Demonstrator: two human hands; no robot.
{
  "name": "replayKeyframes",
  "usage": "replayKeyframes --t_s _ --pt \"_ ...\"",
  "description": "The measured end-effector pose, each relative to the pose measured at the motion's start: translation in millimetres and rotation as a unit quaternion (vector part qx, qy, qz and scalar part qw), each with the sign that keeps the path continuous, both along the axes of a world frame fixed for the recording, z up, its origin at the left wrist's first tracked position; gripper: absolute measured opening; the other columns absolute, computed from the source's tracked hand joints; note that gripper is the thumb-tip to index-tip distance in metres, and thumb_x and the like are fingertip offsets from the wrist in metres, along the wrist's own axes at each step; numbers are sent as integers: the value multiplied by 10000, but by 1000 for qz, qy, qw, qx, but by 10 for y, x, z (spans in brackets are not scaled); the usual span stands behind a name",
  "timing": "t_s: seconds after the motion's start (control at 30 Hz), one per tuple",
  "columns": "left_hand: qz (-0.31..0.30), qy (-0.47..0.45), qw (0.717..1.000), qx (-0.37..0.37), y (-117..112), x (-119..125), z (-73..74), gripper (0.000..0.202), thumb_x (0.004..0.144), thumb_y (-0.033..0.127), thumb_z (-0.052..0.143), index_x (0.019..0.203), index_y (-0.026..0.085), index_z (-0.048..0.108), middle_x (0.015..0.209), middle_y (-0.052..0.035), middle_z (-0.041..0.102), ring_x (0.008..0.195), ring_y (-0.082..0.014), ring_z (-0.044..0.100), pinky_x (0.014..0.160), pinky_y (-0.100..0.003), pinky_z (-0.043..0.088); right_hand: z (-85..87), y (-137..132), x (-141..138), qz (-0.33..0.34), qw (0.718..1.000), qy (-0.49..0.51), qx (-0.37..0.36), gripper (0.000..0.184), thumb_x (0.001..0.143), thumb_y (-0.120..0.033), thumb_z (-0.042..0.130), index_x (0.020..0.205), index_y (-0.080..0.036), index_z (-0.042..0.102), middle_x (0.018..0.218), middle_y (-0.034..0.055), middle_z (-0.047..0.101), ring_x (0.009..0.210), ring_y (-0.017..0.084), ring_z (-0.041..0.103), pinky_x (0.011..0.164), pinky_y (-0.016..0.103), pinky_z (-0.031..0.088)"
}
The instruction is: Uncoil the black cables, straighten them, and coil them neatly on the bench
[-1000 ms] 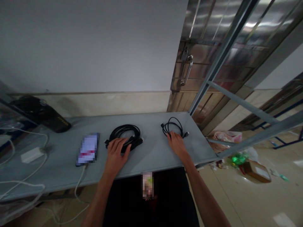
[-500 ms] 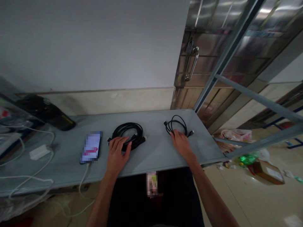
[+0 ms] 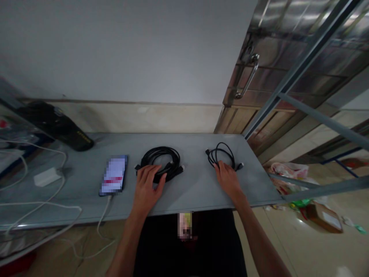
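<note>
A thick coil of black cable point(image 3: 174, 156) lies on the grey tabletop, its plugs sticking out at both sides. The bent fingers and thumb of my left hand point(image 3: 148, 186) are closed over its near left edge. Further right is a smaller, thinner coil of black cable point(image 3: 230, 151), with a plug at either side. My right hand point(image 3: 228, 180) has its fingers together on the near edge of that coil; the fingertips partly cover the cable. Both coils rest on the table.
Left of the large coil lies a phone point(image 3: 113, 175) with a white cable plugged in. A white adapter point(image 3: 47, 177), white cords and a black bottle point(image 3: 67, 129) are further left. A metal frame point(image 3: 324, 117) rises at the table's right end. A cardboard box point(image 3: 324, 217) is on the floor.
The view has shifted slightly, so the table's things and both hands appear a little further right. Both hands stay on their coils, which look otherwise unchanged.
</note>
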State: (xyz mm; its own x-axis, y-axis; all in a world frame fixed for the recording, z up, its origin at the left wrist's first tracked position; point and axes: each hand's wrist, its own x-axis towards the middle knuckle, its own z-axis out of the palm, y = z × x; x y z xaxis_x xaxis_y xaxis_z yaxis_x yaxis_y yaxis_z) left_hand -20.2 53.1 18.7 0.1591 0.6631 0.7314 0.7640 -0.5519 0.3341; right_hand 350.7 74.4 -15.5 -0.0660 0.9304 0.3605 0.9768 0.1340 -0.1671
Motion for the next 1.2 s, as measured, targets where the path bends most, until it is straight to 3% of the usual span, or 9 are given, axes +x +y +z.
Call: replayKeyframes --t_s 0.17,0.33,0.4,0.53,0.7,0.8,0.9,1.03,1.2 --pt "-35 -44 998 -23 -16 -18 -6 332 1056 241 767 1387 229 736 1259 -135 810 1221 -333 716 1120 -521 558 32 -51 -50 -21 996 83 35 602 1221 -593 220 1062 -196 642 809 151 772 732 300 770 674 384 530" --pt "-118 -120 978 -119 -212 144 96 150 1072 281 742 1198 248 817 1107 -104 862 1048 -292 792 1000 -453 594 324 -394 -397 -53 970 229 69 607 1193 -707 269 1081 -218 609 899 170 813 769 312 811 651 387 578" --pt "-179 -177 943 -219 -372 317 207 188 1109 335 706 1223 245 826 1171 -110 868 1085 -278 809 1013 -425 608 457 -594 -613 -51 950 299 75 555 1186 -703 354 1077 -227 617 885 154 811 786 307 817 663 389 611" --pt "-246 -311 843 -364 -643 741 509 477 1148 468 651 1562 238 710 1452 -138 808 1334 -298 763 1188 -452 568 613 -930 -1043 5 939 336 71 476 1200 -624 417 1194 -213 658 967 163 828 806 297 820 722 435 679" --pt "-220 -434 780 -394 -634 1001 831 467 1118 587 664 1305 202 851 1319 -137 853 1246 -319 793 1179 -442 578 743 -1056 -1245 165 935 313 20 454 1230 -442 391 1528 -172 602 1340 241 808 1133 318 845 895 453 721" --pt "-208 -441 775 -402 -605 969 931 470 1078 616 716 1190 187 873 1162 -123 881 1070 -297 819 1019 -394 639 860 -1070 -1157 231 917 324 -11 458 1234 -404 404 1610 -188 549 1481 207 764 1324 283 790 1071 422 678" --pt "-189 -443 775 -409 -655 868 965 490 1065 634 726 1162 177 871 1069 -116 884 1010 -287 821 965 -377 646 958 -1106 -968 237 903 356 -41 359 1237 -404 411 1435 -223 649 1348 140 817 1270 233 797 1091 355 643" --pt "-144 -458 766 -427 -747 635 944 518 1067 644 718 1272 187 848 1050 -121 889 1047 -312 842 1071 -441 630 992 -1159 -566 135 892 431 -26 429 1238 -494 393 1048 -239 680 929 53 794 864 171 781 851 276 629" --pt "-85 -498 762 -405 -773 278 942 543 956 673 841 1194 186 869 1028 -138 888 964 -349 860 967 -474 683 967 -1257 97 -34 832 554 0 544 1149 -718 524 872 -250 547 612 -75 489 463 98 441 440 209 385"
